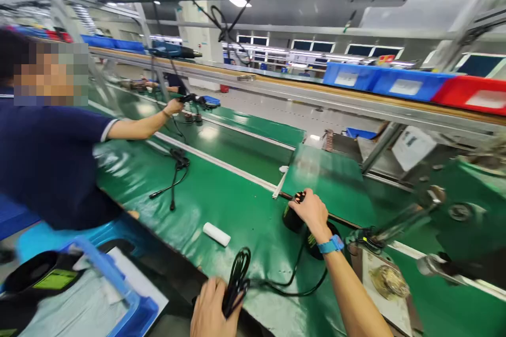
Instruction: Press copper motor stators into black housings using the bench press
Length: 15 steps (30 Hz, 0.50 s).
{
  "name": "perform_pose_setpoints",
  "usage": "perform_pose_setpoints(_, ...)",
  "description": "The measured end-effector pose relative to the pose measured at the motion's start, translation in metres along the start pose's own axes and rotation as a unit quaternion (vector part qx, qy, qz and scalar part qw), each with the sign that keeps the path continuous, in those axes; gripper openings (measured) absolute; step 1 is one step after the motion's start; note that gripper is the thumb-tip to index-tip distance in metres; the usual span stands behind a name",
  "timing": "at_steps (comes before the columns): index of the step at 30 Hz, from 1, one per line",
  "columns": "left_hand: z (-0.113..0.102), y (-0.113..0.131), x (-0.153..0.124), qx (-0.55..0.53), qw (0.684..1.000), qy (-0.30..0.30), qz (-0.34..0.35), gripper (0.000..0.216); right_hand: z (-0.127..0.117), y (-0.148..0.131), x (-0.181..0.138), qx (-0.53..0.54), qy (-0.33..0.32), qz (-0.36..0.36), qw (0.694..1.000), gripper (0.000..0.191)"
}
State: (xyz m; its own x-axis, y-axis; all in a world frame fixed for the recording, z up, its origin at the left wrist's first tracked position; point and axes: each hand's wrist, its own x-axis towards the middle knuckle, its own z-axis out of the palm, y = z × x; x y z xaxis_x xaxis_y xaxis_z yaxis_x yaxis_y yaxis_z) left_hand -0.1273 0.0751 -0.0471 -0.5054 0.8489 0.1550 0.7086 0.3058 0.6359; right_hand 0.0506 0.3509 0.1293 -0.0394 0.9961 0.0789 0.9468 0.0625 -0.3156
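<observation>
My left hand (pixel 215 305) is closed around a looped bundle of black cable (pixel 240 268) at the bench's near edge. From the bundle the cable runs right across the green mat toward two dark round bodies. My right hand (pixel 312 213) grips the top of one, a black cylindrical part (pixel 291 219) with copper-coloured spots on its upper end; its exact kind is unclear. The other black round part (pixel 315 248) sits under my right wrist, partly hidden by it. A white cylinder (pixel 216 234) lies on the mat left of the cable.
A co-worker (pixel 51 152) at the left reaches over the bench, a hand (pixel 174 107) on a black item. Black cables (pixel 178 160) lie on the green mat (pixel 237 189). A green machine (pixel 462 216) stands at right. A blue crate (pixel 136 316) is lower left; bins (pixel 413 84) line the shelf.
</observation>
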Motion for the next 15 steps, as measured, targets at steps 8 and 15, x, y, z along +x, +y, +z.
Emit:
perform_pose_setpoints(8, -0.023, -0.021, 0.078, 0.101, 0.989, 0.003, 0.112, 0.028, 0.012, -0.007, 0.001, -0.018, 0.001, 0.061, 0.998, 0.057)
perform_pose_setpoints(15, -0.015, -0.024, 0.079, 0.072, 0.988, -0.057, 0.121, 0.018, 0.01, 0.003, 0.005, -0.008, -0.002, 0.06, 0.998, 0.064)
